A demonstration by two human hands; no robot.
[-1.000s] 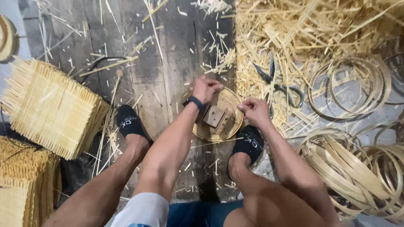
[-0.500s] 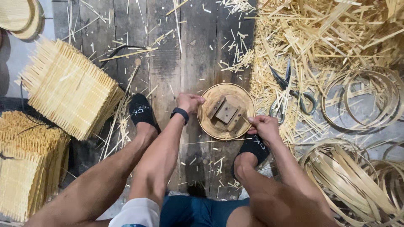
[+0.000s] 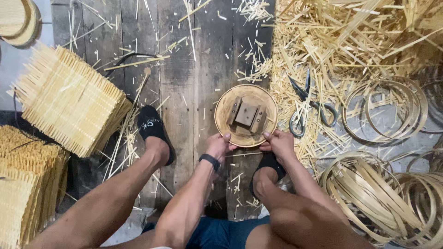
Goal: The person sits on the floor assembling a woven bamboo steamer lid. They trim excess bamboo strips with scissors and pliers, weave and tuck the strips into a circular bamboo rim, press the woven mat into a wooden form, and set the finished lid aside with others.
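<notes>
A round wooden disc (image 3: 246,115) with a small block fixture at its middle lies on the dark plank floor between my feet. My left hand (image 3: 218,145), with a black wrist band, grips the disc's near left rim. My right hand (image 3: 278,143) grips its near right rim. Both thumbs rest on the top face of the disc.
Black scissors (image 3: 307,105) lie right of the disc among loose bamboo splinters. Coiled bamboo hoops (image 3: 390,108) lie at the right, more hoops (image 3: 374,193) at lower right. Stacks of square woven bamboo mats (image 3: 69,99) stand at the left. My black-socked foot (image 3: 152,129) rests left of the disc.
Both hands slid from the sides of the disc down to its near rim. The view shifted, so the disc now sits higher and fully uncovered.
</notes>
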